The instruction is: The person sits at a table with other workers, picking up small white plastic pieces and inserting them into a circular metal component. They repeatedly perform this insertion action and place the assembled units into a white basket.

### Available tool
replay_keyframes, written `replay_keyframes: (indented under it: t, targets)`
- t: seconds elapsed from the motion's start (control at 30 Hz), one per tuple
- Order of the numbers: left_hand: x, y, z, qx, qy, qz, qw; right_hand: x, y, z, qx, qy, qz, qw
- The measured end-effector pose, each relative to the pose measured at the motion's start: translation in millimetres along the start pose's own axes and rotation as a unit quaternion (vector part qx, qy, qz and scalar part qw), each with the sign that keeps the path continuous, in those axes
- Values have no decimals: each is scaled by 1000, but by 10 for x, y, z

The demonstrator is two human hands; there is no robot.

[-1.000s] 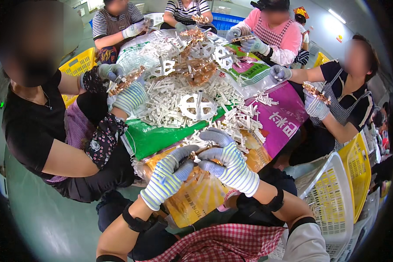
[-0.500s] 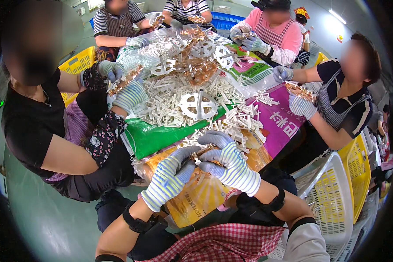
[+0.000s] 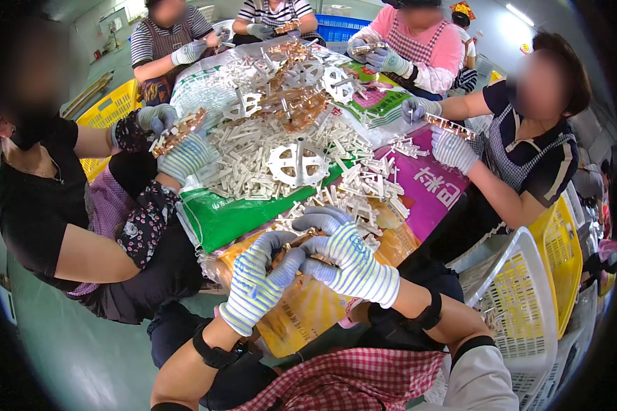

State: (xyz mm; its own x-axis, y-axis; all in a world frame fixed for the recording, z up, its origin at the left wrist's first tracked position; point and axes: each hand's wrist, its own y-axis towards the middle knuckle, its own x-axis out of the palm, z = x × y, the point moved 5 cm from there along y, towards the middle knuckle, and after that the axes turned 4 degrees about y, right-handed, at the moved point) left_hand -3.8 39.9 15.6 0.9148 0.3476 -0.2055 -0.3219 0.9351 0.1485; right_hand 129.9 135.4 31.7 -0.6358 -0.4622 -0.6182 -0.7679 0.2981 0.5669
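My left hand [image 3: 259, 277] and my right hand [image 3: 351, 260] wear grey-fingered gloves with striped backs. Between them, above the near edge of the table, they pinch a copper-coloured metal part [image 3: 300, 240] with closed fingers. Much of that part is hidden by the fingers and thumbs. Just beyond my hands lies a heap of small white strip-like pieces [image 3: 253, 157]. A white round frame with cut-outs and an upright stem [image 3: 297, 164] rests on the heap. Further back are more such frames and a pile of copper-coloured parts [image 3: 301, 109].
Printed sacks cover the table: a green one [image 3: 236, 220], a purple one [image 3: 428, 181] and a yellow one [image 3: 301, 308]. Several gloved co-workers sit around it with copper-coloured parts in hand. White [image 3: 521, 308] and yellow baskets [image 3: 559, 264] stand at my right; another yellow basket [image 3: 110, 113] is far left.
The view has shifted slightly, and my hands have turned the copper-coloured part a little. A small white piece at my fingertips no longer shows. The right co-worker's part has tilted flatter.
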Motion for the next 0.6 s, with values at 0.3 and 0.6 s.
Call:
replay_keyframes:
  t: [0.3, 0.6]
  targets:
    - [-191, 114, -205, -36, 17, 63, 997, -421, -79, 682, 131, 37, 97, 986]
    - [-78, 75, -127, 36, 83, 16, 996, 393, -48, 1076, -39, -278, -115, 953]
